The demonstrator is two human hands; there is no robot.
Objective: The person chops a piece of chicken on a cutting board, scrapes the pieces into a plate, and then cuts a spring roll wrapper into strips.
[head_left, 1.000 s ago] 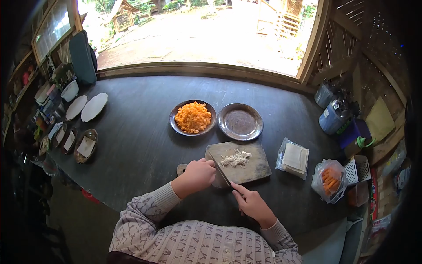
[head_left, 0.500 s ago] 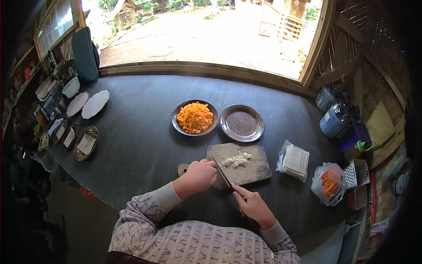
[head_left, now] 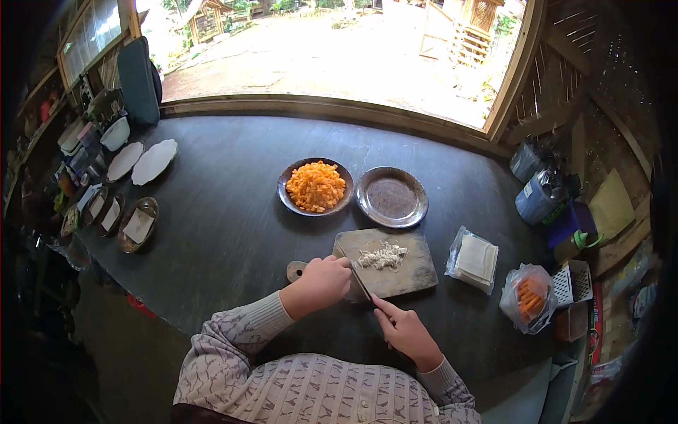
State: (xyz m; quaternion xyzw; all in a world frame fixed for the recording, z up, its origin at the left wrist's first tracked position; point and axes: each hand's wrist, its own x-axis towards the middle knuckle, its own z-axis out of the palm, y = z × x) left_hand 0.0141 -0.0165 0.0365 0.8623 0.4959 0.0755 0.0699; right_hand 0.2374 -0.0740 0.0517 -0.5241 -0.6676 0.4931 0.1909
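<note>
While the knife (head_left: 363, 286) is gripped by the curled right hand (head_left: 407, 331), white shreds (head_left: 383, 257) just right of the half-closed left hand (head_left: 321, 284), hold unclear, are seemingly being chopped, and careful knife control is called for next.

A dark panel (head_left: 138, 81) leans at the left end of the window (head_left: 318, 63). Two white plates (head_left: 155, 162) lie below the window's left corner; farther from it, brown dishes (head_left: 129, 244) hold white slips (head_left: 138, 225). Below its right corner stand a blue tub (head_left: 531, 205), then a purple box (head_left: 563, 230), and farther off, a white basket (head_left: 581, 283).
</note>
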